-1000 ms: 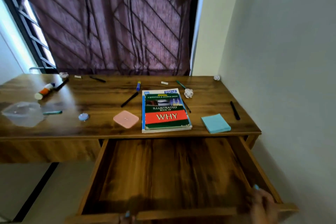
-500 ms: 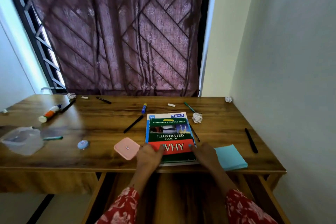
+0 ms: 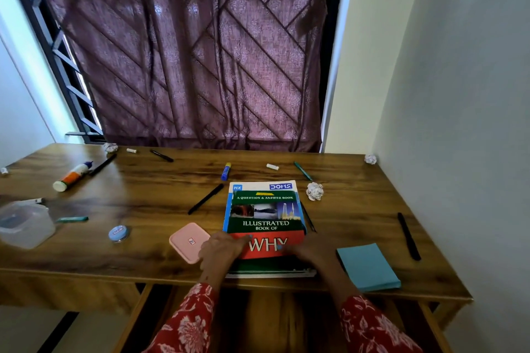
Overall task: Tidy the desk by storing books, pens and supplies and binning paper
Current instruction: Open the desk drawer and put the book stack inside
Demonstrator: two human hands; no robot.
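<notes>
Drawer (image 3: pixel 275 321): open, below the book. Book (image 3: pixel 265 226): flat at the surface's (image 3: pixel 143 195) near edge. Left hand (image 3: pixel 222 252) and right hand (image 3: pixel 308 252): on the book's near end, fingers laid over the cover; whether they curl under cannot be told. Pink box (image 3: pixel 189 242): just left of the book. Blue pad (image 3: pixel 368 266): right of the book. Paper ball (image 3: pixel 315 191): beyond the book's far right corner.

1. The hands (image 3: pixel 220 252) (image 3: pixel 309 252) cover the near part of the book (image 3: pixel 265 219); the right one is blurred.
2. The drawer (image 3: pixel 275 321) is cut off by the bottom edge.
3. The desk's (image 3: pixel 143 198) left end runs out of view.
</notes>
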